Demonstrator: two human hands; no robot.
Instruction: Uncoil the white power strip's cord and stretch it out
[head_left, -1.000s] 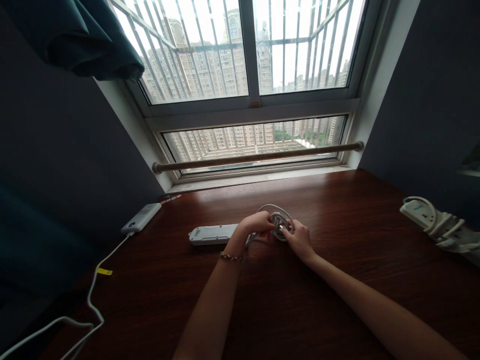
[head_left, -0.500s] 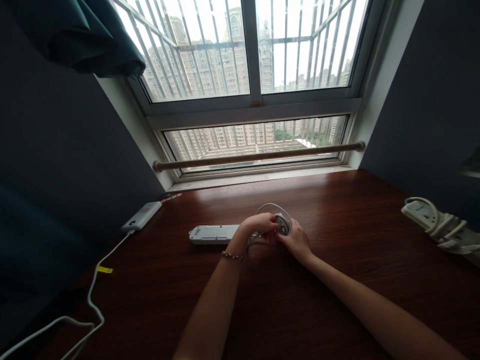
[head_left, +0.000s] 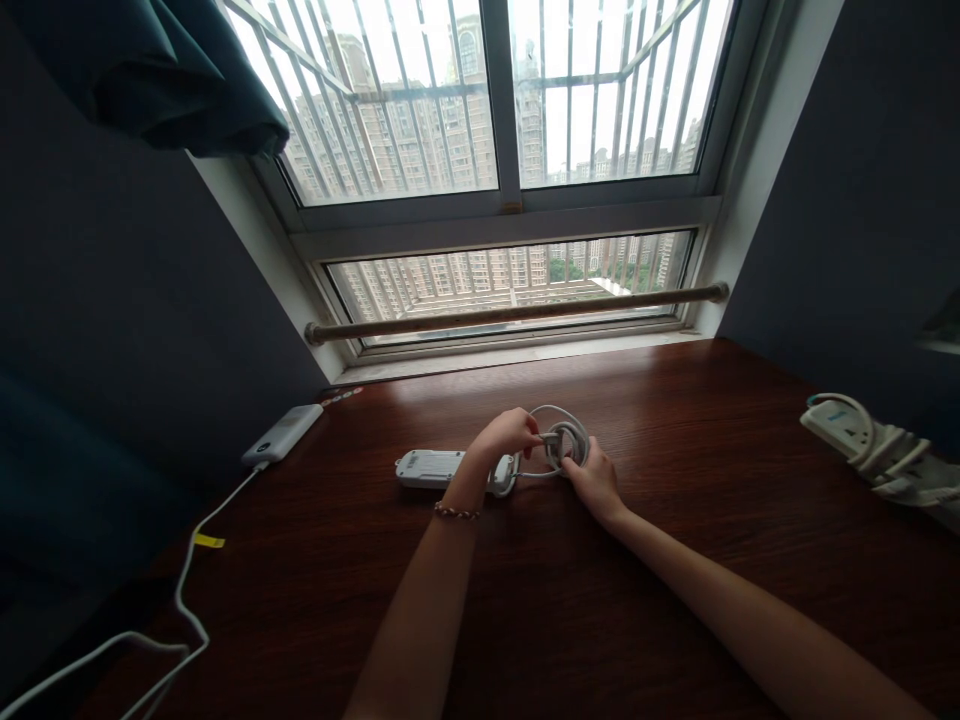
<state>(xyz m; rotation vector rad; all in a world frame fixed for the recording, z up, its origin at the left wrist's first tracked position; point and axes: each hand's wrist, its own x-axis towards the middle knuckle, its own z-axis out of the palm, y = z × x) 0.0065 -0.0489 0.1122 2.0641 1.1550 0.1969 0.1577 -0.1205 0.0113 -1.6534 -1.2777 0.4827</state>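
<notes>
A white power strip (head_left: 431, 468) lies on the wooden tabletop, what looks like its underside facing up. From its right end runs a grey-white power cord (head_left: 576, 432), wound into a loose coil. My left hand (head_left: 508, 436) reaches over the strip, fingers pinching part of the cord at the coil's left side; whether that part is the plug I cannot make out. Holding the coil from the right, my right hand (head_left: 595, 482) has its thumb across the loops and its other fingers partly hidden behind them. My left forearm covers part of the strip.
On the left, a white power bank (head_left: 283, 434) has a white cable (head_left: 184, 580) plugged in, trailing toward the front. A second power strip (head_left: 844, 428) wrapped in its cord lies at the right edge. Behind the tabletop are a window and a horizontal rail (head_left: 517, 314).
My left hand has moved slightly up and left, away from my right hand, showing more of the coil. The power strip has shifted a little right, and its corded end now shows.
</notes>
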